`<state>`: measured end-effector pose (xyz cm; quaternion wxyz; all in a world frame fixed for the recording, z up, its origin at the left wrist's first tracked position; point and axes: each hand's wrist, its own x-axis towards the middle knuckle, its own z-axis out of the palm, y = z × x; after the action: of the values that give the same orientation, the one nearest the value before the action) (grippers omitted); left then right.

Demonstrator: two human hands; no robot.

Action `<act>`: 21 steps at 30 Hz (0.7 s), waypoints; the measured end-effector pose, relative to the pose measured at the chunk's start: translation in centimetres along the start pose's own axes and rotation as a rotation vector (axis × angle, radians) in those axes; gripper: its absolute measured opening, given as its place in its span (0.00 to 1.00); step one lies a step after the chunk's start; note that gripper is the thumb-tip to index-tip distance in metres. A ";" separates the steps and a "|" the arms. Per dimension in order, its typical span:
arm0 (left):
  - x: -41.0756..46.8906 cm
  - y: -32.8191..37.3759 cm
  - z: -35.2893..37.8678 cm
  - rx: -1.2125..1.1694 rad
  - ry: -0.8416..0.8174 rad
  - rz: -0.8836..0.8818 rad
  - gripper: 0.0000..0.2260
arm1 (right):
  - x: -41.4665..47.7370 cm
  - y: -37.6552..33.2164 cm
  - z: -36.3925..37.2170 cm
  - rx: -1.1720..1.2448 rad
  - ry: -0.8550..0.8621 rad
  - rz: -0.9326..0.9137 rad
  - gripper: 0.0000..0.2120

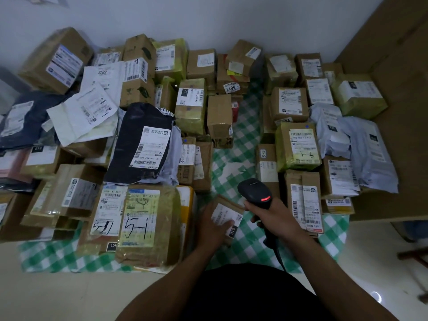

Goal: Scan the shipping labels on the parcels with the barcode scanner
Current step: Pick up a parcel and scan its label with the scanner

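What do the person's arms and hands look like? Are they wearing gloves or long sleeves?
No gloves, no long sleeves. The left hand and right hand are bare, and the left forearm and right forearm are uncovered as far as the picture shows. No watch, rings or bracelets show. A black garment shows at the bottom, between the arms.

One barcode scanner [254,191], one checked cloth [234,158], one left hand [212,230], one right hand [273,218], and several dozen parcels [298,147].
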<state>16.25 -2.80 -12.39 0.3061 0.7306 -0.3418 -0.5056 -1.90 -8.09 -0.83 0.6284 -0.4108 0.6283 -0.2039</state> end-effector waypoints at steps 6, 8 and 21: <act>0.2 3.5 0.5 0.222 0.106 0.192 0.32 | -0.3 0.1 -0.5 0.052 0.050 -0.006 0.07; 0.2 3.4 0.4 0.329 0.102 0.228 0.32 | -0.4 0.3 -0.7 0.046 0.054 -0.008 0.07; 0.2 6.9 -1.4 0.364 0.042 0.141 0.31 | -1.2 -1.0 -1.8 0.040 0.058 -0.043 0.09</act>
<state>16.29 -6.86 -6.62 0.2109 0.7585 -0.4714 -0.3974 -3.48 -8.17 0.94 0.6136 -0.4056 0.6330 -0.2416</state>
